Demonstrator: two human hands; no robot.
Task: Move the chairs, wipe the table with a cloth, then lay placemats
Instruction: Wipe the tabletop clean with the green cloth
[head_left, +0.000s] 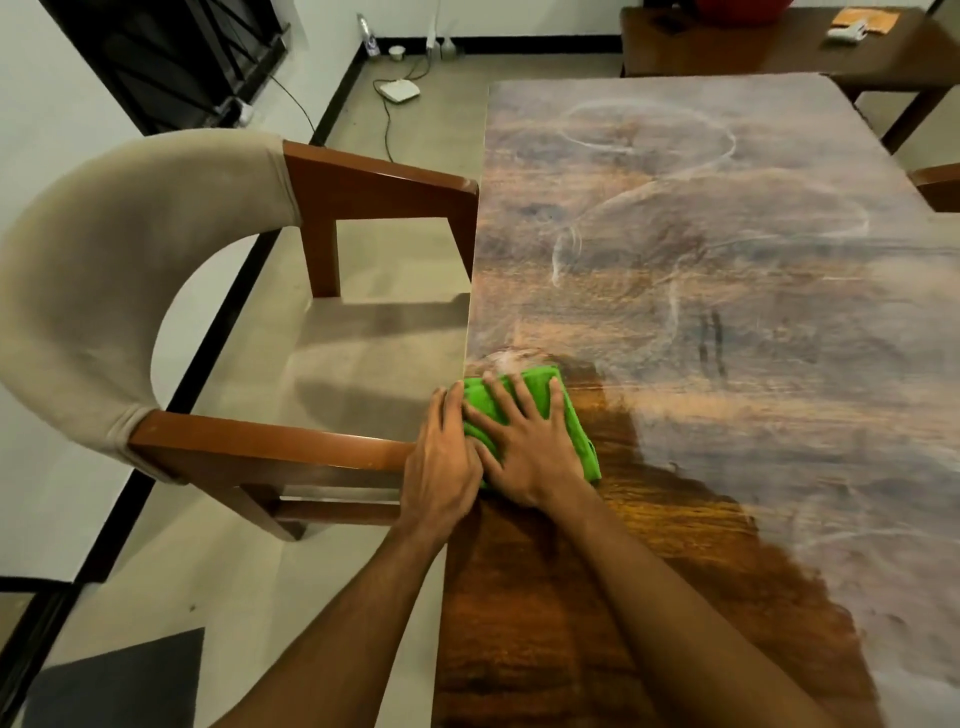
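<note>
While the right hand (524, 449) presses spread-fingered atop the folded green cloth (576, 436), the flat left hand (441, 460) touches its left edge.

A home dining room is showing here. A large wooden bench (727, 260) with a dusty, smeared top is stretching ahead and to the right of the right grip (530, 447). Just left of the left grip (441, 462), an armchair (104, 291) with a beige padded back and wooden arms is standing at the bench's edge. Far beyond both, a small white box (399, 91) is lying on the beige floor (395, 260) with cables (387, 130) trailing, near a black barred window (171, 57). A second wooden table (753, 47) is standing by the wall.
</note>
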